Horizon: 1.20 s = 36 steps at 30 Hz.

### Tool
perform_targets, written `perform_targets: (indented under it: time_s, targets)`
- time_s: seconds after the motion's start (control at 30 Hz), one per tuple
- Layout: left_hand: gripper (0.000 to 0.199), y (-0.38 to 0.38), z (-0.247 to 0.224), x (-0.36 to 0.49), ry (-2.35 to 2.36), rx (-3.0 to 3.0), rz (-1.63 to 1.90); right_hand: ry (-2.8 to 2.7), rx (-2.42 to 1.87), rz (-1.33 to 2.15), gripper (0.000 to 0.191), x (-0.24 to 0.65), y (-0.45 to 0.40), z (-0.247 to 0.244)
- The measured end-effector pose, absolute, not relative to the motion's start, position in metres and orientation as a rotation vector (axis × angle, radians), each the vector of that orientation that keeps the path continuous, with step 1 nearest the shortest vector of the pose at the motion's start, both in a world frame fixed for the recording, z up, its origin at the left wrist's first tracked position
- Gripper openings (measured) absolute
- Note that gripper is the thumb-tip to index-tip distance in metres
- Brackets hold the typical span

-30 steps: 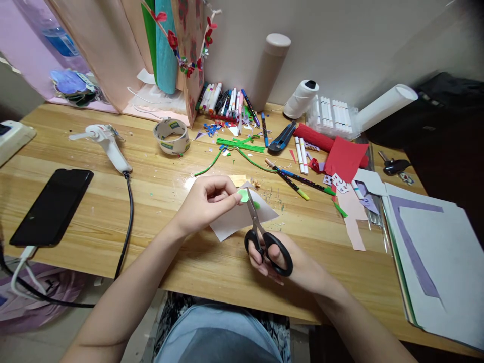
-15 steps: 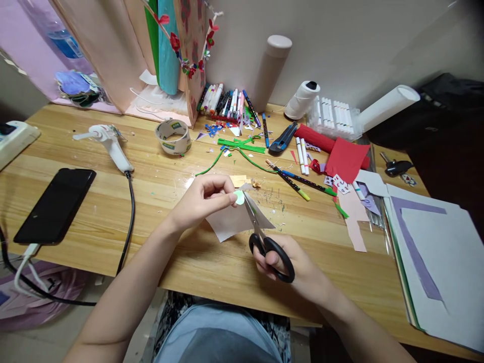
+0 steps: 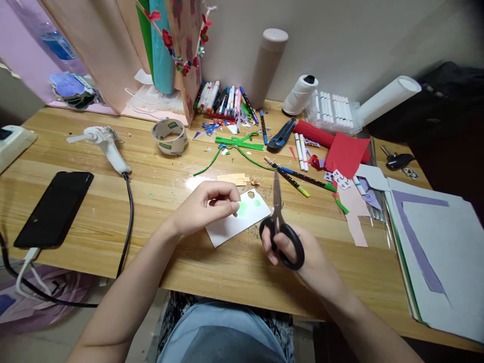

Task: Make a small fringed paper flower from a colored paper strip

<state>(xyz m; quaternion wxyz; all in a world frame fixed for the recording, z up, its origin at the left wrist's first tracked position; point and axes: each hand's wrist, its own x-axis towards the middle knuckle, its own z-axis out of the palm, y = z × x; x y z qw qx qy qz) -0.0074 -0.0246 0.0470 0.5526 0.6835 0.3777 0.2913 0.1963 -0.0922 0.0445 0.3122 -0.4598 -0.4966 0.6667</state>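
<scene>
My right hand (image 3: 289, 247) grips black-handled scissors (image 3: 278, 214), fingers through the loops. Their blades are together and point away from me, just right of a white piece of paper (image 3: 229, 229). That paper lies on the table, with light-green patches on it and a small hole near its far edge. Over its left part is my left hand (image 3: 212, 204), thumb and fingers pinched together. Whatever sits in this pinch is hidden; a pale green patch shows right beside the fingertips.
Beyond the hands lie a green wire (image 3: 212, 164), green strips (image 3: 238, 143), pens (image 3: 293, 182) and a box cutter (image 3: 282, 135). At left are a tape roll (image 3: 170, 137), a glue gun (image 3: 109, 146) and a phone (image 3: 55, 209). Paper sheets (image 3: 476, 252) cover the right side.
The scissors have moved right, away from the green round piece at my left fingertips, and their blades have closed. That piece no longer shows clearly. The paper's green patches and hole are now uncovered.
</scene>
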Motion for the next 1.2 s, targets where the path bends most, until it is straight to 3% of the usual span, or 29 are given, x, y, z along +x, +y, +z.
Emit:
perform_targets:
  time_s: [0.2, 0.53, 0.77, 0.87, 1.03, 1.2]
  targets:
    - [0.021, -0.018, 0.038, -0.007, 1.178, 1.949, 0.368, -1.169, -1.24, 1.521, 0.047, 0.2, -0.081, 0.032]
    - [0.032, -0.004, 0.027, -0.024, 1.642, 2.038, 0.023, -1.117, -1.232, 1.497, 0.044, 0.205, -0.072, 0.021]
    - [0.048, -0.002, 0.025, -0.024, 1.825, 1.946, 0.232, -1.119, -1.205, 1.468, 0.045, 0.206, -0.072, 0.024]
    - [0.041, -0.009, 0.02, -0.008, 1.595, 2.089, 0.395, -1.137, -1.226, 1.482, 0.046, 0.207, -0.071, 0.026]
    - [0.055, -0.024, 0.009, 0.018, 1.377, 2.194, 0.343, -1.153, -1.256, 1.485, 0.049, 0.208, -0.067, 0.027]
    - [0.033, -0.021, 0.005, 0.017, 1.341, 1.94, 0.335, -1.147, -1.238, 1.598, 0.054, 0.211, -0.063, 0.023]
